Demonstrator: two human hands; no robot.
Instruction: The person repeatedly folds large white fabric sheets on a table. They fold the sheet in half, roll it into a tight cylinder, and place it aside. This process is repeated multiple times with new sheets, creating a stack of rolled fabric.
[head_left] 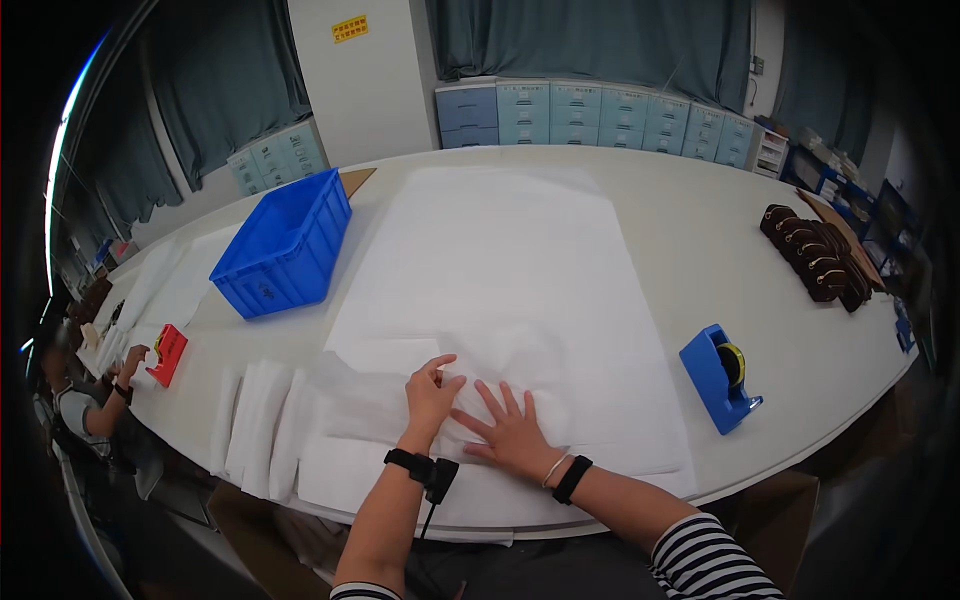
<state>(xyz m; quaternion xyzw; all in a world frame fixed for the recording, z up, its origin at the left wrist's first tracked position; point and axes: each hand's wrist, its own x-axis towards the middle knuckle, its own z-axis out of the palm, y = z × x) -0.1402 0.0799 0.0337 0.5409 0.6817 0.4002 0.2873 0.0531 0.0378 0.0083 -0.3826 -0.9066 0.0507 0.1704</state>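
Note:
A large stack of thin white sheets (500, 240) lies in front of me, resembling tissue paper. Over its near part is a loose, wrinkled white sheet (375, 405), with a flatter rectangular layer showing beside it. My right hand (512, 436) rests on this wrinkled sheet, palm down and fingers spread. Just left of it, my left hand (432, 400) hovers at or touches the same sheet, index finger and thumb apart with nothing visible between them; its other fingers are partly hidden. Several narrow folded white bundles (262, 420) lie side by side to the left.
A blue plastic crate (275, 245) stands at the back left. On the right are a blue tape dispenser (718, 378) and a pile of dark brown pouches (815, 255). At far left, a co-worker (95, 415) reaches toward a red tape dispenser (167, 355). The white table (660, 215) has a curved-looking edge.

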